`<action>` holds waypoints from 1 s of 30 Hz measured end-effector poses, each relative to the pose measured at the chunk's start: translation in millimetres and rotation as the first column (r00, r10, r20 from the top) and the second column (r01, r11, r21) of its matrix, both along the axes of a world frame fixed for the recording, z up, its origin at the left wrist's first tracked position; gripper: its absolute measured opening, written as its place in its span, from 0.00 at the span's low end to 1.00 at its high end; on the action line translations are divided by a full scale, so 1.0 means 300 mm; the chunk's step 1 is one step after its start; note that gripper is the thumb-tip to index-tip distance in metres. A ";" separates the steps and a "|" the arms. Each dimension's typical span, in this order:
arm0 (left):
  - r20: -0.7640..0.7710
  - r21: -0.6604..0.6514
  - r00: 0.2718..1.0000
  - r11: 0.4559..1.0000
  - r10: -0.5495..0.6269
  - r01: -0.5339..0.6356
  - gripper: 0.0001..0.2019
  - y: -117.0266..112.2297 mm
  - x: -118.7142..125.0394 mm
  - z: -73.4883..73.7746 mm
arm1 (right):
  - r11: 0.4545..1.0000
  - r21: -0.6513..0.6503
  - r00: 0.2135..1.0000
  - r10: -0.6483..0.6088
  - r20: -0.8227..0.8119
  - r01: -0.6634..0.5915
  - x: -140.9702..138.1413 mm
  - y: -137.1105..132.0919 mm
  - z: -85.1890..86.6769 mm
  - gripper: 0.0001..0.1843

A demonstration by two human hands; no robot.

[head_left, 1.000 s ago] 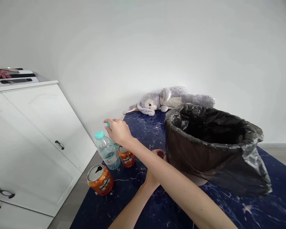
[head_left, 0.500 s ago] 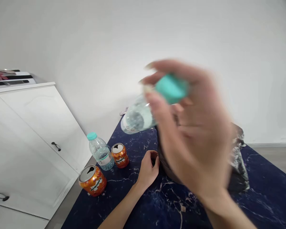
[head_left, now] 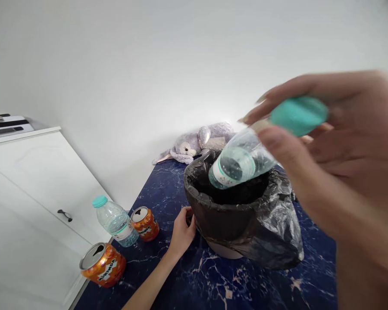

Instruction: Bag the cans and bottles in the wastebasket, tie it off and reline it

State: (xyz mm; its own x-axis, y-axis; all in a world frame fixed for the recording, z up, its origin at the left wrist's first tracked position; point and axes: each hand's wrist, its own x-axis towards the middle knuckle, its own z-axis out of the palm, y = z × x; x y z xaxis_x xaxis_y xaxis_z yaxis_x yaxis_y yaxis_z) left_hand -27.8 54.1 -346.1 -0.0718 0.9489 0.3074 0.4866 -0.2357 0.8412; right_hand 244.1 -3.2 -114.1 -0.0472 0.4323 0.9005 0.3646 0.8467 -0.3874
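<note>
A clear plastic water bottle with a turquoise cap is held by my right hand, fingers closed around its neck and cap. It tilts with its base down and to the left, over the mouth of a trash bin lined with a black bag. Some water shows inside. My left hand rests on the table at the bin's left side, fingers curled and the tips against it. To its left stand an orange Mirinda can, a second water bottle with a turquoise cap, and another Mirinda can, all upright.
A grey plush rabbit lies behind the bin, against the white wall. The table is dark blue with a marble pattern. On the left stands a white cabinet with items on top.
My right hand has moved right with the bottle, which is now over the bin. The view has shifted, uncovering the bin and plush rabbit. My left hand stays by the bin.
</note>
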 end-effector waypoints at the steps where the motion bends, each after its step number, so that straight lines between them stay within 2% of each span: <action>1: 0.002 0.006 1.000 1.000 0.002 -0.002 0.15 0.022 0.002 0.007 | 0.999 -0.041 0.999 0.031 -0.016 -0.032 -0.012 0.014 -0.007 0.11; 4: 0.013 0.026 1.000 1.000 0.008 -0.009 0.15 0.077 0.016 0.028 | 0.980 -0.166 0.987 0.131 0.096 -0.114 -0.030 0.073 -0.027 0.13; 8: 0.031 0.034 0.999 0.999 0.003 -0.004 0.19 0.096 0.027 0.038 | 0.946 -0.318 0.940 0.164 0.300 -0.063 -0.040 0.144 -0.052 0.15; 12: 0.038 0.010 0.999 0.999 -0.032 0.032 0.22 0.087 0.016 0.032 | 0.921 -0.389 0.914 0.164 0.370 -0.007 -0.054 0.174 -0.068 0.13; 20: 0.028 -0.002 0.997 0.997 -0.071 0.071 0.20 0.089 0.015 0.043 | 0.919 -0.393 0.930 0.117 0.347 0.031 -0.060 0.188 -0.083 0.08; 25: 0.045 -0.020 0.997 0.997 -0.069 0.070 0.20 0.089 0.008 0.026 | 0.876 -0.469 0.951 0.234 0.201 -0.116 -0.069 0.178 -0.067 0.13; 27: 0.040 -0.040 0.997 0.997 -0.061 0.062 0.19 0.088 0.003 0.015 | 0.891 -0.438 0.970 0.197 0.139 -0.118 -0.072 0.170 -0.062 0.15; 30: 0.042 -0.033 0.996 0.996 -0.078 0.080 0.21 0.089 -0.001 0.004 | 0.925 -0.376 0.986 0.112 0.126 -0.057 -0.079 0.149 -0.057 0.15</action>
State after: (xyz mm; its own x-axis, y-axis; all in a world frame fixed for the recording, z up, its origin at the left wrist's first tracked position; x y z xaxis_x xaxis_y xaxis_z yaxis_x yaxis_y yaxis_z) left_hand -28.0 80.8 -344.9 -0.0081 0.9621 0.2725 0.4330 -0.2422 0.8683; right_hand 220.5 41.5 -131.2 -0.2141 0.7222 0.6578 0.3728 0.6828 -0.6283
